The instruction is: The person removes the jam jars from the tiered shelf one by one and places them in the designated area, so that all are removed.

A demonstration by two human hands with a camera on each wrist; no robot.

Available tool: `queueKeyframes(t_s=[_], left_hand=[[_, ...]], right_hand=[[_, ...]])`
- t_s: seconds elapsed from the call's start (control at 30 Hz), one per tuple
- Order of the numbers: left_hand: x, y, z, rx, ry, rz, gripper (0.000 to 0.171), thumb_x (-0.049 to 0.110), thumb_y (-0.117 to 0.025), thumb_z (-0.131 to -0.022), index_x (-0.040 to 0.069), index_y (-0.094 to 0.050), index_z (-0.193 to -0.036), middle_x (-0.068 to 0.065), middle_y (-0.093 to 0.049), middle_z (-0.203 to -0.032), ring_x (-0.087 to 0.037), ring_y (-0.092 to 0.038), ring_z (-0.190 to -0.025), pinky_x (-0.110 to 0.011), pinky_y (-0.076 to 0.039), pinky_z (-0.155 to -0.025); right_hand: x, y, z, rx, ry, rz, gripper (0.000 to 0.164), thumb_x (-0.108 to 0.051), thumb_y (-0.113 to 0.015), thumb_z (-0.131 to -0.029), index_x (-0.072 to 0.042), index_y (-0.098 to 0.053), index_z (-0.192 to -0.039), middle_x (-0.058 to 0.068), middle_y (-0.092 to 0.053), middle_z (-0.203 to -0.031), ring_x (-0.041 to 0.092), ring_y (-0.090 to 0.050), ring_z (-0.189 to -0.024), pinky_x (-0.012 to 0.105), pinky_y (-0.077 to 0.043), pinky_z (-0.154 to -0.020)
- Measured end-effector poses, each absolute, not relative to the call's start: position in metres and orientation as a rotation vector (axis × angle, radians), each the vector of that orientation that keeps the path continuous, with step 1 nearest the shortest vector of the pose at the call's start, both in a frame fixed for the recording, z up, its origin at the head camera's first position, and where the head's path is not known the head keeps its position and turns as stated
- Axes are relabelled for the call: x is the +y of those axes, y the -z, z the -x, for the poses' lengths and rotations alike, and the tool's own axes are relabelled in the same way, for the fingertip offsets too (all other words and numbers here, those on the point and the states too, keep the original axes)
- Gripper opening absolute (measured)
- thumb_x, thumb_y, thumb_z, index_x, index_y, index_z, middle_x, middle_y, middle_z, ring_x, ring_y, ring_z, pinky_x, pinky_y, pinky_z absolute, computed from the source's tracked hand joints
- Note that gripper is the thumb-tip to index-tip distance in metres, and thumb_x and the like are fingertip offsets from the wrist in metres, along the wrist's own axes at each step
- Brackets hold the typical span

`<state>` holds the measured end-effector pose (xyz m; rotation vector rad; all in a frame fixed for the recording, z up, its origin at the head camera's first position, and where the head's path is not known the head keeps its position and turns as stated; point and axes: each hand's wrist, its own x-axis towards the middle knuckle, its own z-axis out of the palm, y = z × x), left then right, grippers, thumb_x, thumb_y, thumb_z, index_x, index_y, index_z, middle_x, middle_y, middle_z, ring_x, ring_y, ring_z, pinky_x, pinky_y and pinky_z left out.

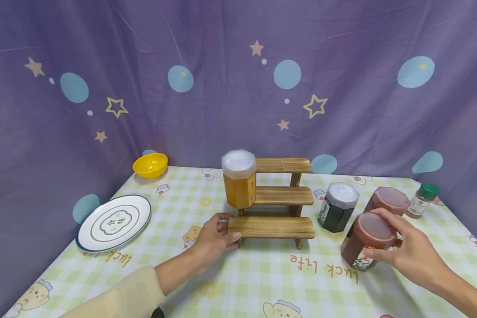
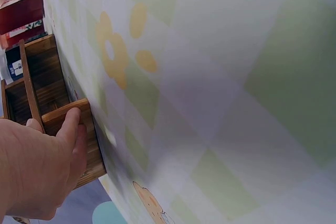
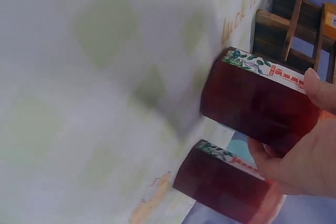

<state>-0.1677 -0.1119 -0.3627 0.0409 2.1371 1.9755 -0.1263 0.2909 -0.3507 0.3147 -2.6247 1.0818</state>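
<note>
1. My first worry is the right hand (image 1: pixel 411 254): its thumb and fingers are curled round the upper part of the front red jar (image 1: pixel 357 240), spread about as wide as the jar itself; I judge that smooth, broad body could slip if the thumb eases
2. That jar sits to the right of the wooden stand (image 1: pixel 272 226), with the rear red jar (image 1: pixel 387 199) just behind it; I cannot tell whether its base touches the tablecloth (image 1: pixel 230 293)
3. On the right wrist feed I see fingertips in the gap between the two, so a careless swing might knock the rear one over; the black jar (image 1: pixel 337 212) stands near enough to be clipped too
4. The left hand (image 1: pixel 213 242) pinches the left end of the stand's lowest step, thumb at the front edge; a tug there could shift the stand and topple the amber jar (image 1: pixel 239 185), which is at the left end of a higher step, and I cannot tell how well its base is supported
5. Dark red fill shows in both red jars and golden fill in the amber one; all four jars wear pale, translucent lids
6. Farther off I have the green-capped shaker (image 1: pixel 418 204) at right and the yellow bowl (image 1: pixel 151 168) at back left
</note>
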Motion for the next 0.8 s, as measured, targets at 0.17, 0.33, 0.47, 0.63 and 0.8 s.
queueKeyframes(t_s=[0.17,0.33,0.47,0.63,0.8], left_hand=[[-0.1126,0.362,0.1686,2.137,-1.962,-0.04,0.055,-0.005,-0.061,-0.091,-0.003,-0.033,-0.138,-0.026,-0.05,-0.124,-0.027,-0.062,-0.103,-0.039,-0.059,-0.087],[-0.1121,0.3608,0.1671,2.14,-1.963,-0.037,0.054,-0.006,-0.061,-0.091,-0.004,-0.033,-0.137,-0.027,-0.05,-0.124,-0.028,-0.061,-0.103,-0.039,-0.059,-0.087],[-0.1118,0.3603,0.1663,2.139,-1.959,-0.038,0.055,-0.005,-0.061,-0.09,-0.004,-0.033,-0.138,-0.026,-0.05,-0.123,-0.028,-0.061,-0.104,-0.04,-0.059,-0.087],[-0.1122,0.3604,0.1669,2.144,-1.958,-0.039,0.055,-0.005,-0.061,-0.091,-0.004,-0.033,-0.138,-0.026,-0.051,-0.122,-0.027,-0.062,-0.102,-0.039,-0.059,-0.088],[-0.1117,0.3602,0.1664,2.149,-1.966,-0.043,0.054,-0.006,-0.061,-0.091,-0.004,-0.034,-0.138,-0.026,-0.051,-0.122,-0.027,-0.062,-0.102,-0.039,-0.059,-0.087]], right_hand=[[0.2944,0.3527,0.1266,-2.659,-1.115,-0.256,0.084,-0.013,-0.09,-0.065,-0.006,-0.046,-0.136,0.015,-0.052,-0.121,-0.013,-0.049,-0.09,0.01,-0.052,-0.064],[0.2934,0.3512,0.1267,-2.683,-1.129,-0.241,0.084,-0.014,-0.089,-0.066,-0.006,-0.045,-0.137,0.02,-0.053,-0.121,-0.01,-0.052,-0.086,0.017,-0.054,-0.059],[0.2929,0.3505,0.1256,-2.716,-1.127,-0.206,0.085,-0.018,-0.089,-0.067,-0.006,-0.044,-0.138,0.024,-0.054,-0.12,-0.006,-0.055,-0.081,0.019,-0.053,-0.057],[0.2938,0.3521,0.1264,-2.704,-1.101,-0.225,0.085,-0.019,-0.09,-0.066,-0.006,-0.045,-0.138,0.023,-0.053,-0.122,-0.01,-0.052,-0.084,0.017,-0.054,-0.059],[0.2968,0.3555,0.128,-2.648,-1.058,-0.319,0.086,-0.016,-0.09,-0.064,-0.005,-0.046,-0.136,0.019,-0.051,-0.124,-0.016,-0.043,-0.092,0.009,-0.052,-0.064]])
